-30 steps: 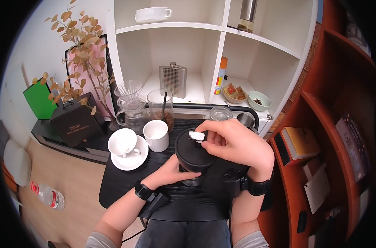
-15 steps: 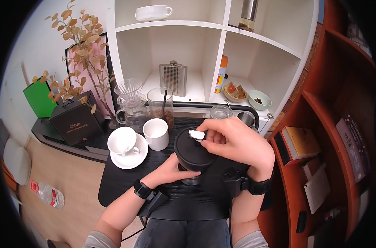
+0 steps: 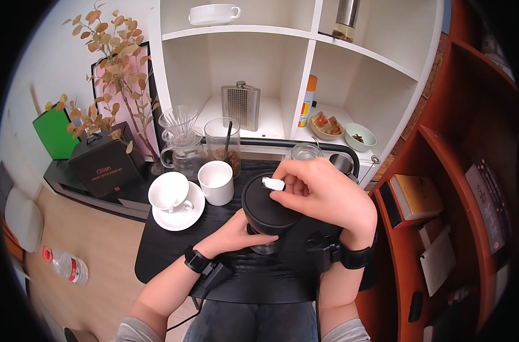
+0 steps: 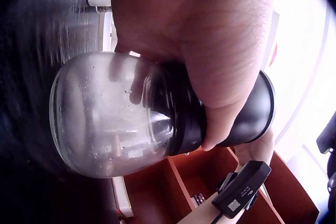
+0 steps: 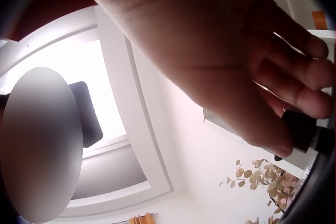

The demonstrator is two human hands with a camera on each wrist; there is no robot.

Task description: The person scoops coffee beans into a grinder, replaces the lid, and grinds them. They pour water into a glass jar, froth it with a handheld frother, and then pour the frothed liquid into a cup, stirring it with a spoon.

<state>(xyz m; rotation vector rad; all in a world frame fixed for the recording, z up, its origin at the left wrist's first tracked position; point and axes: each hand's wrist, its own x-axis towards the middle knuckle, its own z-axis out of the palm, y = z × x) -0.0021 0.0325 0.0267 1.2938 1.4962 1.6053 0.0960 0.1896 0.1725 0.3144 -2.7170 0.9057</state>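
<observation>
A manual coffee grinder [image 3: 269, 208] with a black top and a clear glass jar [image 4: 105, 119] stands over the black table, upright in the head view. My left hand [image 3: 232, 236] grips it round its black neck, the thumb across the near side. Water drops and no grounds show in the glass. Above the top, my right hand [image 3: 322, 191] pinches the black knob [image 5: 299, 129] of the crank between thumb and fingers. A bright white-silver piece [image 3: 273, 183] shows at the fingertips. The rest of the crank is mostly hidden by the right hand.
Left of the grinder are a white mug [image 3: 216, 183] and a white cup [image 3: 168, 191] tilted on a saucer [image 3: 182, 221]. Behind stand a glass dripper and server [image 3: 183, 151] and a glass [image 3: 222, 139] with beans. A glass lid [image 3: 306, 152] lies near the black rail [image 3: 276, 145].
</observation>
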